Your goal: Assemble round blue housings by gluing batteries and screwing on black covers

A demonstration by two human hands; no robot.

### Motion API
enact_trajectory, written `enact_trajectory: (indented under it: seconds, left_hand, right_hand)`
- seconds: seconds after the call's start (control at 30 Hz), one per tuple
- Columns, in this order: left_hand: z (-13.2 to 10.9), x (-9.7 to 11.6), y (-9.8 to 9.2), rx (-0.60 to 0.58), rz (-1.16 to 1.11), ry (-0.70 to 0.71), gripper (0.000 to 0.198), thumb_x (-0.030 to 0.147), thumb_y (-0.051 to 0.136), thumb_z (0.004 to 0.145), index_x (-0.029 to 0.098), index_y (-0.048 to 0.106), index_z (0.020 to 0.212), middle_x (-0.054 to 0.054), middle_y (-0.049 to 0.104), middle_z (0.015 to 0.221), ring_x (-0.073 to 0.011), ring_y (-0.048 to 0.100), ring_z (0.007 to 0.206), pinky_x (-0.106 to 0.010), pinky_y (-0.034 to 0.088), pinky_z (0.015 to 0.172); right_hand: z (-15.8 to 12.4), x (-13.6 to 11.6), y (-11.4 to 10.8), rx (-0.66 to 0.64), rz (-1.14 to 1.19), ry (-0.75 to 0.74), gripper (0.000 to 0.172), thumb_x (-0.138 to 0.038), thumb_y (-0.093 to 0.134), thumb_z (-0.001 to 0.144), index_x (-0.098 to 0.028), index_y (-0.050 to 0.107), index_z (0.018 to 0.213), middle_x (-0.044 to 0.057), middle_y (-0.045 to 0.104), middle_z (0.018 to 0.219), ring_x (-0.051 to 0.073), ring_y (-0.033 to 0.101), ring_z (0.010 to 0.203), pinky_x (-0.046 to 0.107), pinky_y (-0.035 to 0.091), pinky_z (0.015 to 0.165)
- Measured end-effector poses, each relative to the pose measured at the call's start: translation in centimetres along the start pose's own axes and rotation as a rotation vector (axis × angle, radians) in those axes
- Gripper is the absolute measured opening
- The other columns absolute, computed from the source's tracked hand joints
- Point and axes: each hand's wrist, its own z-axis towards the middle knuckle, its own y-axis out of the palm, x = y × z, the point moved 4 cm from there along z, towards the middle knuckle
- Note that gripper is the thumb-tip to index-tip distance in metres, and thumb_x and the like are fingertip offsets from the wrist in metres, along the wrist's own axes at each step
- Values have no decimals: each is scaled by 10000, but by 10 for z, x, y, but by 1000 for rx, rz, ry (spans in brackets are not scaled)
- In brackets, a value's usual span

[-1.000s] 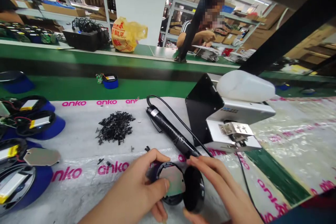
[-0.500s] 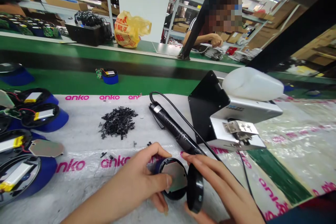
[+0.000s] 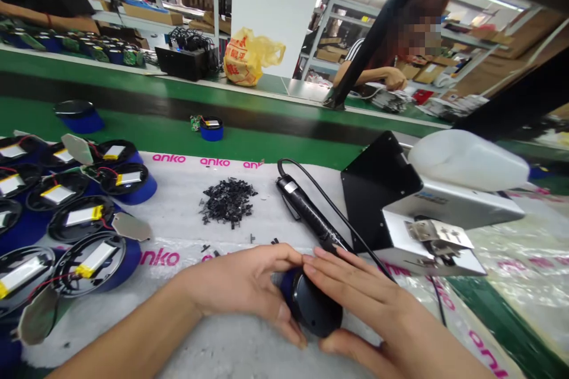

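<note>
Near the bottom middle, a round blue device housing (image 3: 288,283) is gripped from the left by my left hand (image 3: 249,287), thumb and fingers curled about its side. A glossy black cover (image 3: 315,308) now lies over its face, hiding the inside. My right hand (image 3: 377,302) holds the cover's right edge, with the fingers along the top and the thumb at the lower rim. Just beyond both hands lies a black corded electric screwdriver (image 3: 311,213). A pile of small black plastic pieces (image 3: 229,201) sits on the white sheet farther left, with a few loose ones nearby.
Several open blue housings with batteries (image 3: 95,257) crowd the left side. A silver screw-feeding machine (image 3: 431,243) with a translucent white bottle (image 3: 466,160) stands at right. Another blue unit (image 3: 212,129) sits on the green belt (image 3: 267,148). Two people work across the line.
The black cover, held upright beside the open housing, has been laid over it by my right hand. The view has swung left, showing more housings and a second person.
</note>
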Motion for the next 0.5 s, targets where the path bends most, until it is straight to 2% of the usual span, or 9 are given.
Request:
enact_trajectory:
  seconds: [0.07,0.13,0.23,0.37,0.5]
  left_hand:
    - [2,0,1,-12,68,15,528,112,870,658,215,602,1101,-23,629,1145,-129,739,770,-264,571,749]
    - [3,-1,2,8,98,9,586,83,908,585,214,593,1062,-7,641,1095,-114,726,741,-237,558,706]
    - [5,-5,3,81,83,16,549,90,903,596,201,608,1045,-14,660,1045,-109,715,670,-250,572,664]
    - [7,-9,5,165,50,76,425,114,844,676,196,656,1048,-23,672,1019,-120,722,628,-254,598,626]
    - [7,-10,8,234,74,66,416,138,816,663,204,667,1046,-11,699,936,-106,698,531,-202,573,528]
  right_hand:
    - [-3,-1,1,21,-24,-7,544,-328,662,938,-204,514,1447,53,559,1450,238,563,1311,398,480,1103]
    - [-7,-2,2,33,-48,12,544,-341,631,955,-219,491,1467,57,554,1460,262,515,1358,425,536,1052]
    - [-11,-3,4,81,-113,49,504,-389,614,957,-260,537,1438,88,540,1471,338,424,1421,486,597,958]
    - [-11,-4,2,81,-110,59,499,-396,650,924,-266,576,1400,112,622,1347,325,557,1292,435,624,909]
    - [-14,10,-10,28,-68,125,583,-414,619,940,-324,440,1488,71,523,1467,263,612,1247,324,630,887]
